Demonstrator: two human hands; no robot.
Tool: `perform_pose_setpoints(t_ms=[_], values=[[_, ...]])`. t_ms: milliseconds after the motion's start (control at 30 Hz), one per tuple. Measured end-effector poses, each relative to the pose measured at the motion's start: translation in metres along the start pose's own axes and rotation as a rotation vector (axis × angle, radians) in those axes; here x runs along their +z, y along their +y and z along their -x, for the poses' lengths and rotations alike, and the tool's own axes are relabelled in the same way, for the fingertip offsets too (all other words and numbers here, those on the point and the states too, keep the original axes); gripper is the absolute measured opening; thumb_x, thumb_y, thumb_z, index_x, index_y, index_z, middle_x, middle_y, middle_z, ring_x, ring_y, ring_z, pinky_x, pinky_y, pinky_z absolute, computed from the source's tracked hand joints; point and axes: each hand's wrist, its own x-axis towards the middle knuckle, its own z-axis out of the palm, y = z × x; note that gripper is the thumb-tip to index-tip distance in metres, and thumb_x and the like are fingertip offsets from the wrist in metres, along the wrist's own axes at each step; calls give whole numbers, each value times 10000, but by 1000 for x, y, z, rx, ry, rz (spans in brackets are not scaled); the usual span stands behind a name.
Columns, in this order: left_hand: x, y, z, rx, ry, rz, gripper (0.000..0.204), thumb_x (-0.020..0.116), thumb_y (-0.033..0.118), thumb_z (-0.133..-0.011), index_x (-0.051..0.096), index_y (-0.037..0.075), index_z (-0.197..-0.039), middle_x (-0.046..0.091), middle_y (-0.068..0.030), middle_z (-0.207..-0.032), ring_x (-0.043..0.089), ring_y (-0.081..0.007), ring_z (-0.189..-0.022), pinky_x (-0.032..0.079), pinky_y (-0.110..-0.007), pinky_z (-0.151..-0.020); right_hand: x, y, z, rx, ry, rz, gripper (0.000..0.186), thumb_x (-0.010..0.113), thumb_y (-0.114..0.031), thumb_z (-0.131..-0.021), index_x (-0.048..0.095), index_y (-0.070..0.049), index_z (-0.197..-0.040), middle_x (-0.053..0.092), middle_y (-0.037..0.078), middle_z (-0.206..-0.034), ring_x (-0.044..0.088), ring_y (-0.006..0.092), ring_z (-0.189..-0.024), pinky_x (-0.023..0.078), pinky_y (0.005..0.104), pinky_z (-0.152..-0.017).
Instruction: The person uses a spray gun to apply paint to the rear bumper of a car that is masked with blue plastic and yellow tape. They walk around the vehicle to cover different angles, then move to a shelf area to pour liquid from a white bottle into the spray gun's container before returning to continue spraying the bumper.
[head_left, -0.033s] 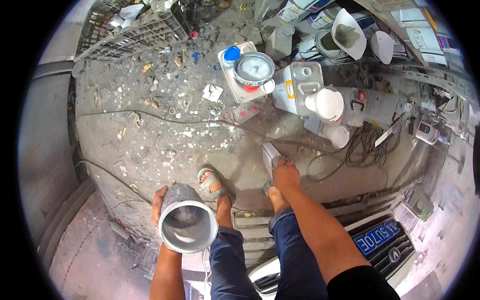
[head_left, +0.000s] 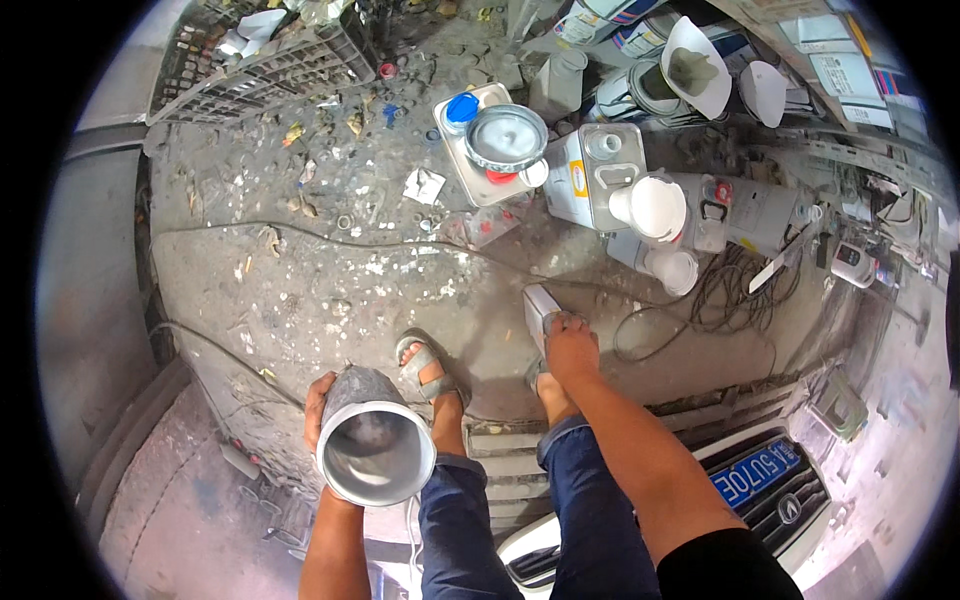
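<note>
My left hand (head_left: 317, 405) wraps the side of a grey tapering vessel (head_left: 377, 455) with a pale round rim, its wide mouth facing up toward me. Its inside is silvery grey with a smooth sheen; I cannot tell whether that is liquid or bare wall. The thumb side of the hand is partly hidden behind it. My right hand (head_left: 572, 345) is closed on one end of a slim, light-coloured box-shaped object (head_left: 540, 305), held low over the floor beyond my right foot. What exactly that object is does not show clearly.
Ahead stand a metal can (head_left: 465, 165) with a grey lid on top, another square can (head_left: 625, 140), and white cups (head_left: 655, 210). A black crate (head_left: 270, 65) sits far left. A cable (head_left: 400, 243) crosses the dirty floor, coiling at right. A car front (head_left: 780, 500) is behind my right arm.
</note>
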Motion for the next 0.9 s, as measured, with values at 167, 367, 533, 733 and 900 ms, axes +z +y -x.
perform_pose_setpoints(t_ms=[167, 367, 533, 733, 900], values=[[0, 1, -1, 2, -13, -3, 548, 673, 193, -714, 482, -19, -1182, 557, -142, -1091, 582, -236, -949, 488, -330, -824, -29, 7, 8, -233, 51, 117, 440, 478, -316, -892, 485, 9, -1188, 586, 211, -1018, 577, 365, -953, 468, 445, -820], [5, 6, -4, 19, -37, -10, 595, 698, 183, -684, 474, -24, -1194, 552, -147, -1105, 579, -243, -957, 485, -332, -829, -37, 5, 0, 217, -180, -435, 518, 490, -400, -886, 516, 58, -1126, 581, 304, -1027, 605, 385, -924, 492, 451, -754], [8, 9, -4, 30, -52, -16, 635, 719, 176, -658, 467, -28, -1204, 548, -152, -1116, 577, -250, -964, 482, -334, -833, -17, -2, -5, -19, -116, -91, 404, 575, -273, -819, 561, 3, -1114, 595, 204, -1041, 597, 377, -916, 491, 434, -753], [7, 10, -1, 37, -60, -23, 683, 745, 166, -628, 459, -32, -1216, 543, -157, -1129, 575, -258, -973, 478, -336, -837, -18, -6, 14, -330, 130, 155, 412, 583, -154, -771, 558, -56, -1170, 526, 139, -1037, 486, 301, -1018, 446, 395, -813], [9, 13, 1, 46, -73, -27, 724, 766, 159, -602, 453, -36, -1226, 539, -161, -1140, 573, -264, -980, 475, -338, -841, -21, -7, 17, -174, 251, -65, 390, 597, -160, -758, 560, -56, -1132, 513, 130, -975, 507, 299, -984, 443, 398, -822]])
